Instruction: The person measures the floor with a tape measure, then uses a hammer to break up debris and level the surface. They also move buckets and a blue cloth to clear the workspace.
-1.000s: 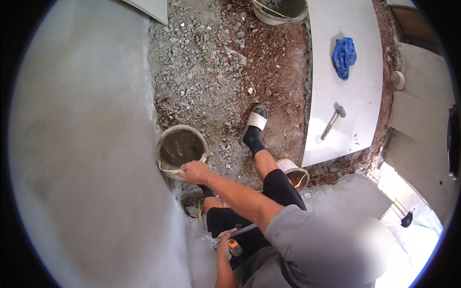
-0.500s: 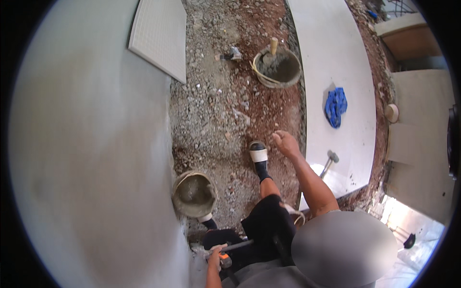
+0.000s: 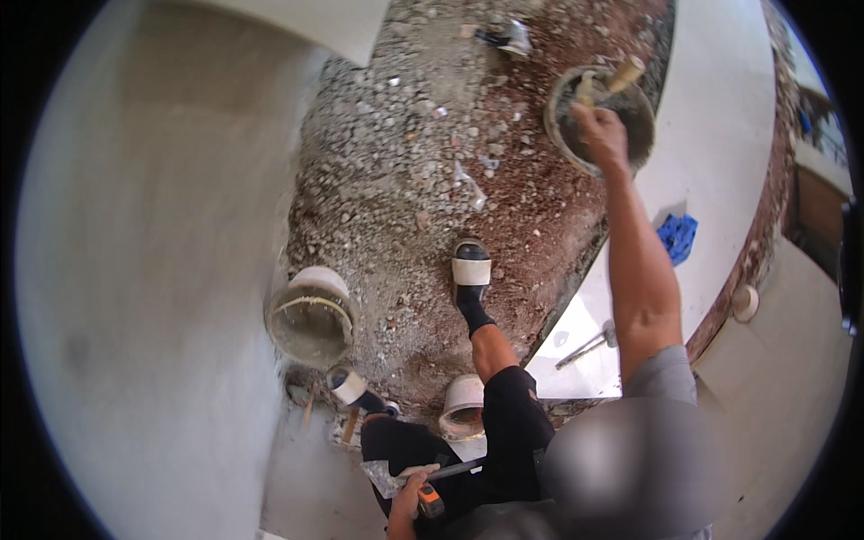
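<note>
At the upper right, my right hand (image 3: pixel 601 135) reaches to the near side of a mortar bucket (image 3: pixel 648 135), fingers closed on a pale strip that looks like its handle (image 3: pixel 587 88). A wooden tool handle (image 3: pixel 627 74) leans out of the bucket. Low in the view, my left hand (image 3: pixel 409 498) is closed around a long grey bar-shaped tool (image 3: pixel 461 468); its kind is unclear. A flat greyish piece (image 3: pixel 382 478) lies beside that hand. An orange and black tape measure (image 3: pixel 431 500) sits against its fingers; whether the hand holds it, I cannot tell.
A second bucket (image 3: pixel 310 331) stands by the smooth wall (image 3: pixel 162 270), and a pale bucket (image 3: pixel 463 405) near my leg. A hammer (image 3: pixel 587 346) and blue plastic (image 3: pixel 678 238) lie on the white slab (image 3: pixel 720 117). Gravel (image 3: pixel 387 198) covers the ground between.
My right hand has moved forward from beside the slab to the mortar bucket and closed at it. The view has turned and shifted. My left hand keeps the grey tool.
</note>
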Available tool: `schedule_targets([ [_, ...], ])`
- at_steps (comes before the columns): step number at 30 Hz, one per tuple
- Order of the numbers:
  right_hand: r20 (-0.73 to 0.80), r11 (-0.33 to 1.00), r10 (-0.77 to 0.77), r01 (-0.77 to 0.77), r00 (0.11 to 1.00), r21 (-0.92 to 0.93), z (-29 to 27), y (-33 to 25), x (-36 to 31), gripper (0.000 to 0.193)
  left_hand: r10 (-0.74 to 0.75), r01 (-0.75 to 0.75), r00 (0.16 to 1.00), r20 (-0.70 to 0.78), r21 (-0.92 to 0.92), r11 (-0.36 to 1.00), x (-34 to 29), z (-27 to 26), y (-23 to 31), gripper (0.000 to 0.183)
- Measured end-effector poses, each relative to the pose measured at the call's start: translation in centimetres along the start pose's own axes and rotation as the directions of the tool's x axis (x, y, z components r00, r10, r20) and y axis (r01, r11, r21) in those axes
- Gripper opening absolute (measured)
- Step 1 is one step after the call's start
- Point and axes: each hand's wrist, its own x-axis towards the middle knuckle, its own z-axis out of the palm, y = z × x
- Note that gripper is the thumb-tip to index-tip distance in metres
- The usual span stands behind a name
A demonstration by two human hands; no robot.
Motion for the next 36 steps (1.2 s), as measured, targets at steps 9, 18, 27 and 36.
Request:
schedule_targets([
  [9, -0.014, 0.978, 0.124, -0.120, 0.992, 0.170, -6.2, -3.2, -7.2, 0.050, 0.087, -0.095, 0.982, 0.169, 0.036, 0.995, 2.8, 2.6, -2.3, 0.027],
  [18, 0.274, 0.946, 0.025, -0.111, 0.961, 0.305, -4.1, -16.4, -17.5, 0.038, 0.071, -0.042, 0.980, 0.185, -0.159, 0.986, 3.5, 3.6, -5.7, 0.026],
  [27, 0.568, 0.972, -0.227, 0.150, 0.791, 0.179, 11.4, -23.7, -26.1, 0.039, 0.203, -0.176, 0.974, 0.097, -0.239, 0.955, 3.3, 6.2, -7.8, 0.020],
  [36, 0.573, 0.897, -0.437, 0.382, 0.693, 0.222, 13.2, -20.1, -33.1, 0.043, 0.325, -0.306, 0.938, 0.120, -0.152, 0.940, 3.4, 4.7, -8.7, 0.026],
])
